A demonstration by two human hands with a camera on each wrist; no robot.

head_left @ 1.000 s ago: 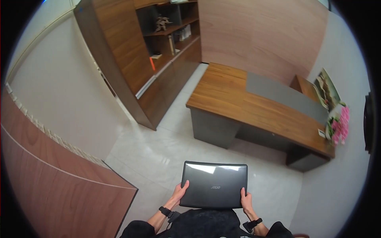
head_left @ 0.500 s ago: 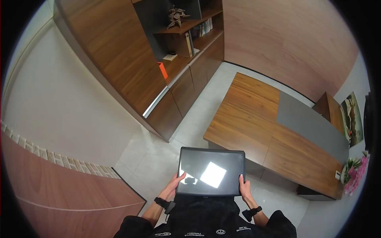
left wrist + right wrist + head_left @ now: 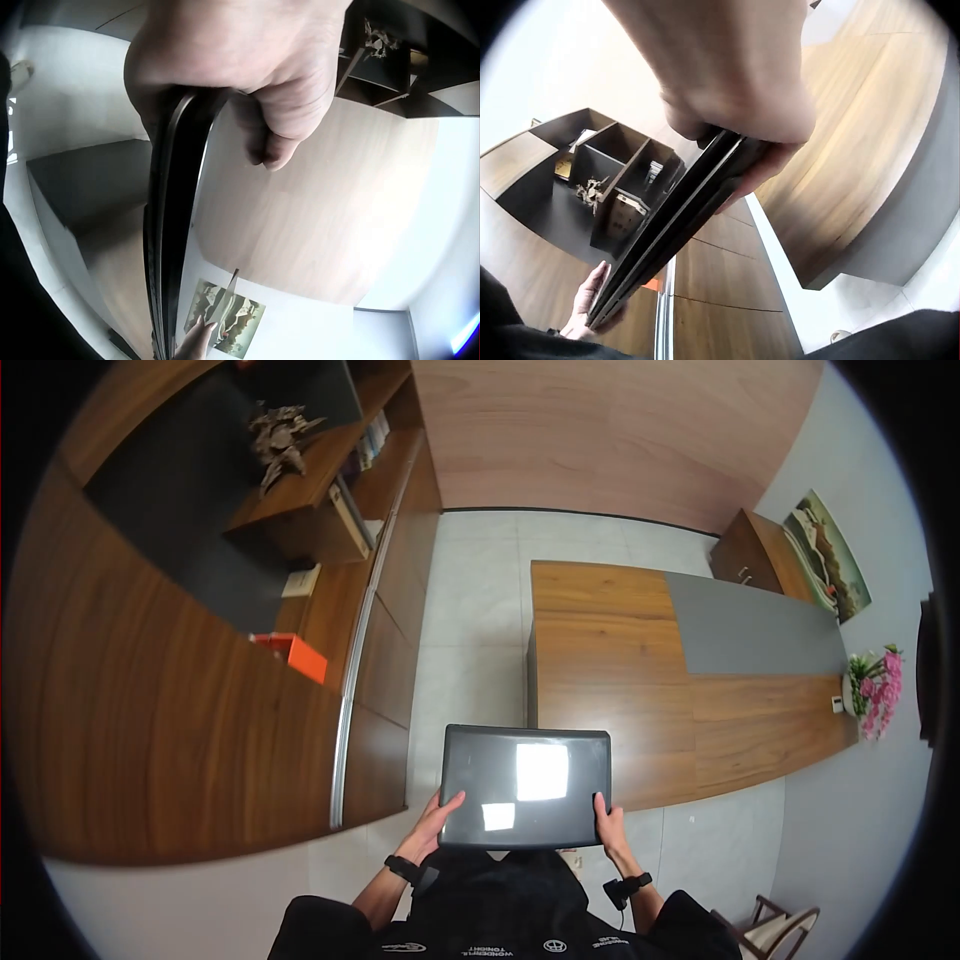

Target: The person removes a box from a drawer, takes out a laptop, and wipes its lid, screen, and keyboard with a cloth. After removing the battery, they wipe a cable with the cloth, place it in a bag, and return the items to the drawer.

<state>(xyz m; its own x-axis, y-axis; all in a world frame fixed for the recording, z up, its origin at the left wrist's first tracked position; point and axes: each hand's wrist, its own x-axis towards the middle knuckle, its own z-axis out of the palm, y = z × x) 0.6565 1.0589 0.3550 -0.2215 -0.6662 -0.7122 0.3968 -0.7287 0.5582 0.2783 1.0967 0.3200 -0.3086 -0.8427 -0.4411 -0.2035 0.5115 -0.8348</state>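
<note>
A closed dark laptop (image 3: pixel 525 788) is held level in front of the body in the head view, bright reflections on its lid. My left hand (image 3: pixel 432 826) grips its left edge, thumb on top. The right edge is gripped by my right hand (image 3: pixel 611 828), its thumb also on the lid. In the left wrist view the left hand (image 3: pixel 247 67) wraps the edge of the laptop (image 3: pixel 176 195). The right wrist view has the right hand (image 3: pixel 742 112) around the other edge of the laptop (image 3: pixel 667 225), seen side-on; fingers underneath are partly hidden.
A wooden desk (image 3: pixel 610 690) stands just beyond the laptop. At the left is a shelf cabinet (image 3: pixel 200 690) with an orange item (image 3: pixel 300 656) and an ornament (image 3: pixel 280 442). Pink flowers (image 3: pixel 880 695) and a picture (image 3: pixel 830 555) are at the right; a chair (image 3: pixel 785 930) is lower right.
The view has turned left and moved nearer the furniture; the desk and cabinet appear closer. Both hands still grip the laptop, which now overlaps the desk's near left corner in view.
</note>
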